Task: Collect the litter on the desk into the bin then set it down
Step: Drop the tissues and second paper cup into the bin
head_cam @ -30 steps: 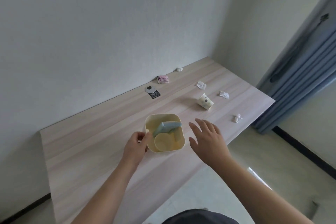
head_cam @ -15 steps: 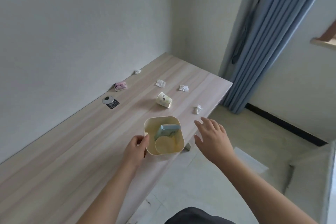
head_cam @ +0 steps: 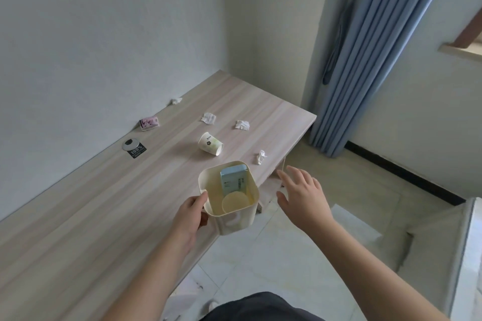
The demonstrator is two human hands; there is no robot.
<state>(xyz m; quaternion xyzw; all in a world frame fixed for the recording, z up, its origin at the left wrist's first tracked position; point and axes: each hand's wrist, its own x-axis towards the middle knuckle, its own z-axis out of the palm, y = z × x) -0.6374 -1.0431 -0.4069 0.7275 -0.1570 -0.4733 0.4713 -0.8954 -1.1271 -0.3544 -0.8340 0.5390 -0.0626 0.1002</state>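
My left hand grips the left rim of a small cream bin, held at the desk's front edge. Inside it lie a pale blue box and a round cream disc. My right hand hovers open just right of the bin, past the desk edge, fingers spread. On the wooden desk beyond lie a tipped paper cup, a crumpled tissue near the front edge, two more tissues, a small wad by the wall and a pink packet.
A round grey cable cap with a black "100%" sticker sits near the wall. Blue curtains hang right of the desk's end. Pale tiled floor lies below, with a white ledge at the far right.
The view has swung right along the desk. The bin has come toward the front edge in my left hand. My right hand has stayed open and moved right with it.
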